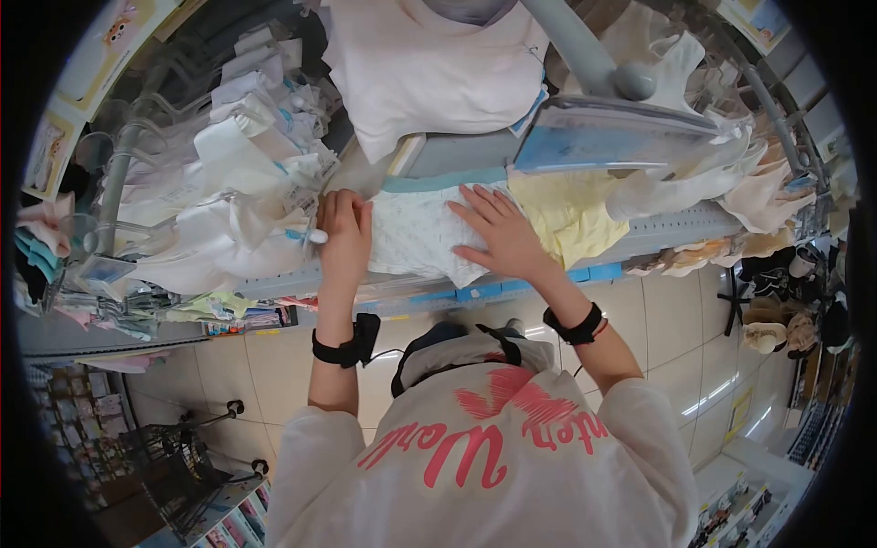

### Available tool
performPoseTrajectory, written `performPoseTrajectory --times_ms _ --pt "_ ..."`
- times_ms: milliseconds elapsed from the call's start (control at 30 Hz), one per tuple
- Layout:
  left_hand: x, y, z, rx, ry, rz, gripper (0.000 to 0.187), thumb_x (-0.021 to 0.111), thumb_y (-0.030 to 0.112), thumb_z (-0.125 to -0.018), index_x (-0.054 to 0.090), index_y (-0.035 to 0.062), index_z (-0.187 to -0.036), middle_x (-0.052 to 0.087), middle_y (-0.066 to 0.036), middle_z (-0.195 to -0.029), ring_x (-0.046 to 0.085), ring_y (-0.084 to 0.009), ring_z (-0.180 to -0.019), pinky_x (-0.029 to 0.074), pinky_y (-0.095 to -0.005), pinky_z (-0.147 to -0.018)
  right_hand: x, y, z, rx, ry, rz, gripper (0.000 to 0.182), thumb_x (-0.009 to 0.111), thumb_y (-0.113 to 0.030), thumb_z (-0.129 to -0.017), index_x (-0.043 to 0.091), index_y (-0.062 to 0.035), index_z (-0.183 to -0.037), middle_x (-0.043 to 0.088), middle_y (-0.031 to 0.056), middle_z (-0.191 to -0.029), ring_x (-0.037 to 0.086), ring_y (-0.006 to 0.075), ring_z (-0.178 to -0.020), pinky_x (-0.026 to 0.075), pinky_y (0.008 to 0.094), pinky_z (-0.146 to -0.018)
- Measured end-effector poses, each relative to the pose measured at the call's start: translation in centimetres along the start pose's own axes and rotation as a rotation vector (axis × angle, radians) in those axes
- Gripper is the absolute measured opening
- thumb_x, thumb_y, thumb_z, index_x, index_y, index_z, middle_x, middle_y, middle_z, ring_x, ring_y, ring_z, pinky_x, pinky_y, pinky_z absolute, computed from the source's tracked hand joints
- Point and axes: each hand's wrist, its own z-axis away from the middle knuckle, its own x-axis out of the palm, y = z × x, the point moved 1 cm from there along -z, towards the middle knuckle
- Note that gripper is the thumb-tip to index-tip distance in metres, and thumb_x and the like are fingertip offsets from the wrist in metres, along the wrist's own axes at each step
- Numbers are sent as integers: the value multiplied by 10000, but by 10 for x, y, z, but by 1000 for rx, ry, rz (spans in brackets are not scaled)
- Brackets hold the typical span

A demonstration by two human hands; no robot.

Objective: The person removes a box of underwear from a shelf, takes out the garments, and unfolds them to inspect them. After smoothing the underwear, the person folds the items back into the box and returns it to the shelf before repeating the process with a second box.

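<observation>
A white underwear-like garment [416, 228] with a fine pale print and a blue-green band along its far edge lies spread on the grey shelf. My right hand [501, 236] rests on its right part, palm down and fingers spread. At its left edge is my left hand [343, 228], fingers curled and held together, the thumb by the cloth. Whether those fingers pinch anything is hidden. Just right of the printed garment lies a pale yellow garment [571, 215], close to my right hand.
A white top [438, 73] hangs above the shelf. A clear sign holder [621, 132] juts out over the yellow garment, below a grey post [575, 46]. White garments [247, 183] hang thickly at left. A black cart [174, 470] stands on the tiled floor behind.
</observation>
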Motion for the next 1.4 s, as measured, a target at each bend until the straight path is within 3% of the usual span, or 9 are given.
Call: performPoseTrajectory --times_ms 133,200,533,733,833,900,1200,1300,1400 --pt "-8 19 23 102 2 54 146 611 89 -773 505 23 -848 524 -128 -870 512 -317 -833 416 -400 -697 -22 12 18 -113 -50 -90 553 658 -306 -747 484 -94 -1228 423 123 -1318 403 305 -1208 305 439 -1016" --pt "-3 29 41 338 -288 226 214 633 108 -754 524 23 -917 539 -122 -971 519 -302 -921 432 -381 -765 -23 18 37 -126 -132 -119 497 653 -287 -751 518 -83 -1184 487 103 -1261 451 285 -1168 338 421 -997" --pt "7 18 49 318 -349 154 338 682 138 -709 553 59 -1011 528 -83 -1065 512 -285 -985 425 -364 -835 -44 43 57 -55 -4 -92 333 675 -134 -694 586 -79 -1010 561 57 -1147 516 259 -1071 440 346 -882" --pt "5 18 48 308 -320 161 253 667 71 -690 548 48 -912 528 -90 -941 514 -285 -895 417 -367 -780 -45 50 60 -36 -4 -210 193 653 -41 -672 540 -61 -827 569 43 -1031 543 246 -953 452 350 -782" --pt "-4 24 35 368 -554 154 229 654 39 -662 519 54 -845 531 -85 -847 526 -275 -839 423 -371 -726 -52 53 57 -49 -47 -292 171 616 3 -667 525 -54 -800 563 50 -977 537 246 -872 448 350 -748" --pt "-11 31 21 292 -555 200 231 643 20 -639 494 63 -810 525 -81 -774 539 -269 -765 429 -369 -660 -60 59 49 309 -180 -560 205 602 60 -647 520 -52 -797 549 60 -889 522 249 -811 437 320 -693" --pt "-4 45 -11 659 -184 -152 207 589 33 -615 492 81 -791 514 -39 -747 540 -222 -683 431 -321 -555 -67 70 20 -371 222 80 187 564 53 -608 556 -54 -761 504 59 -756 503 238 -733 419 328 -631" --pt "7 36 8 642 -365 -144 215 595 82 -599 495 79 -789 510 -45 -799 533 -227 -752 431 -341 -602 -55 61 44 -376 -89 -24 218 583 8 -613 553 -55 -820 511 77 -784 508 289 -784 426 365 -674" --pt "-1 39 13 586 -467 -11 236 629 121 -595 497 73 -784 513 -62 -881 508 -251 -838 429 -366 -693 -59 54 59 -149 -47 -221 197 579 -8 -656 558 -51 -847 534 100 -815 510 310 -796 425 387 -696"
